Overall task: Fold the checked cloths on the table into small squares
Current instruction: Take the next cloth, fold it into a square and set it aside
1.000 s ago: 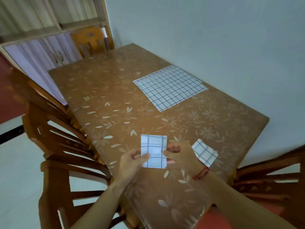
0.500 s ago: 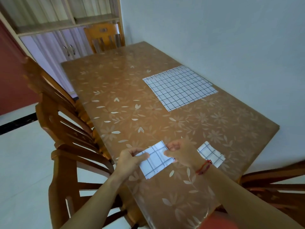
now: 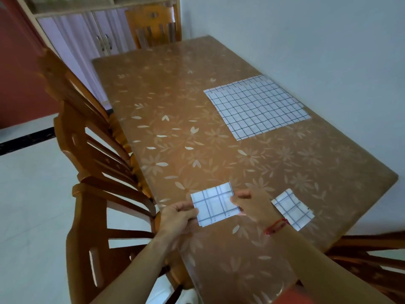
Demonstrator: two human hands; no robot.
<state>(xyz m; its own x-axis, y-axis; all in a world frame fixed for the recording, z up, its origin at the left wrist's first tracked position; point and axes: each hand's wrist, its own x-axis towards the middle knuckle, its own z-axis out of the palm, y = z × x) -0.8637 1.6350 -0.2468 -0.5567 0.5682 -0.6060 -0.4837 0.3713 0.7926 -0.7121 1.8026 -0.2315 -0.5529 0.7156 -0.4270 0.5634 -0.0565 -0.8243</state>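
In the head view, the left hand (image 3: 177, 216) and the right hand (image 3: 254, 207) each pinched a folded cloth (image 3: 213, 204) between curled fingers and thumb, one at its left edge and one at its right. The cloth lay low over the table (image 3: 175, 106), close to the table's near left edge, though whether it rested on the top or hung just above it could not be told. The likely trouble from here was slipping layers: the cloth looked thin and smooth, so an uneven pull from either pinch could skew the edges and leave a crooked square. So close to the table's edge, it might also slide off if let go carelessly. A finished square (image 3: 292, 210) lay on the table's near right part, just beside the right hand, and setting the next one down there could nudge it. More flat cloths (image 3: 256, 106) lay stacked on the table's far right side, near the wall and well apart from both hands. A wooden chair (image 3: 92, 172) stood against the table's left side, near the left forearm, and probably crowded that elbow. A second chair (image 3: 153, 25) stood at the table's far end, and a cabinet (image 3: 87, 34) stood beyond it
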